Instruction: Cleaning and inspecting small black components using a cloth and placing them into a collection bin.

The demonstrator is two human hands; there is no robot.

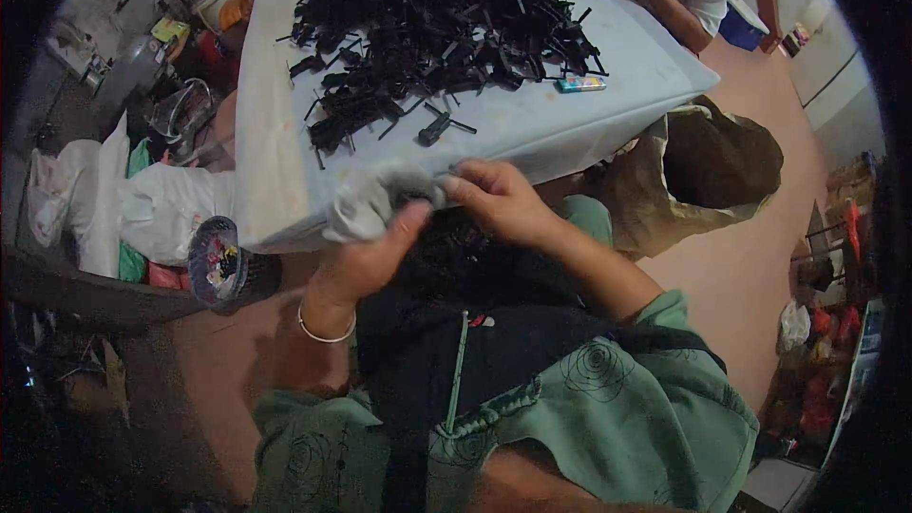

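Just in front of the table's near edge, my left hand (366, 261) is closed, its fingers covered by a greyish-white cloth or glove (359, 207). Its bare thumb presses on a small black plastic part (415, 197), blurred by motion. My right hand (499, 201) meets it from the right, thumb and finger pinched at the part's end; what exactly they grip is too small and smeared to tell. Beyond my hands, a large heap of black plastic parts (427, 28) with thin rods covers the table. One separate black part (437, 126) lies nearest to me.
A white-covered table (271, 123) stands ahead, with a colourful lighter-like tube (580, 85) on it. An open brown sack (655, 199) is at right. A dark mesh basket (226, 275) and white bags (176, 214) sit at left. Another person's arm (665, 5) reaches in at far right.
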